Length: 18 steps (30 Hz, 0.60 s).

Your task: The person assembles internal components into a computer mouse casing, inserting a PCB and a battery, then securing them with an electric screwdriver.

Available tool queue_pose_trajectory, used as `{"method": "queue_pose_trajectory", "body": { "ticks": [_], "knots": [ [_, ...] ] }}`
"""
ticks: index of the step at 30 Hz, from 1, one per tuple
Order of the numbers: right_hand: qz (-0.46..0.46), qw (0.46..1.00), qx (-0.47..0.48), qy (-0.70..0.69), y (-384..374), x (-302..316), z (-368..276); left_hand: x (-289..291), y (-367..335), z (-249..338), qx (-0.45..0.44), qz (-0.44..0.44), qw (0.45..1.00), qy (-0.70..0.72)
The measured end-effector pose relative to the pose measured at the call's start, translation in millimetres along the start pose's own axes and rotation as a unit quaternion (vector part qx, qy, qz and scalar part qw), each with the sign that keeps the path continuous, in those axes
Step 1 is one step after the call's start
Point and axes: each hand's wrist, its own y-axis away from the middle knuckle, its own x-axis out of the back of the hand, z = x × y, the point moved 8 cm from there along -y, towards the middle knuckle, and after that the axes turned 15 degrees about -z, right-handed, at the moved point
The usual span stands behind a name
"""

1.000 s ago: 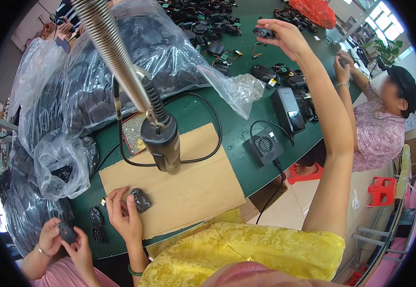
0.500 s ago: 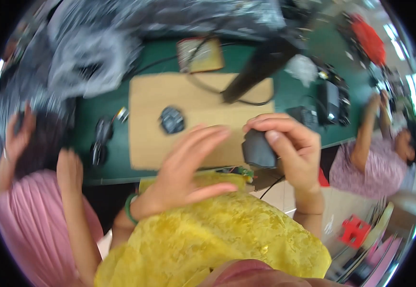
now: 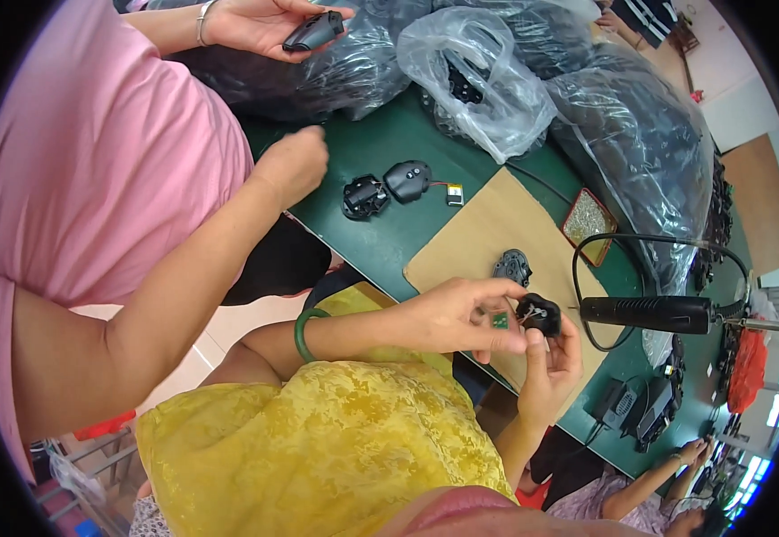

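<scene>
My right hand (image 3: 551, 367) grips a black mouse shell (image 3: 538, 315), its hollow inner side showing thin wires. Close against it, my left hand (image 3: 461, 318) is pinched, and a small green circuit board (image 3: 500, 319) shows between its thumb and fingers. Part of the board is hidden by those fingers. Just beyond my hands, another dark mouse part (image 3: 512, 266) lies on the cardboard sheet (image 3: 461, 242). A black electric screwdriver (image 3: 649, 312) is to the right of my hands, its tip pointing toward them.
On the green table (image 3: 354, 259) lie an opened mouse (image 3: 407, 181) and a wired battery (image 3: 455, 194). A tray of screws (image 3: 589, 224) sits beyond the cardboard. Plastic bags (image 3: 631, 134) line the far side. At left, a co-worker's hand (image 3: 269, 25) holds a mouse.
The view has swung left. My left hand, open before, has closed around the circuit board beside the shell. My right hand has turned the shell so its hollow side shows.
</scene>
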Motion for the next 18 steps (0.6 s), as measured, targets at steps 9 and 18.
{"method": "queue_pose_trajectory", "body": {
  "ticks": [9,18],
  "knots": [
    [0.081,0.992,-0.041,-0.082,8,15,25,29,-3,0,-0.055,0.075,0.996,-0.015],
    [0.056,0.975,0.009,0.215,16,13,14,24,-9,-6,-0.048,0.084,0.994,-0.044]
  ]
}}
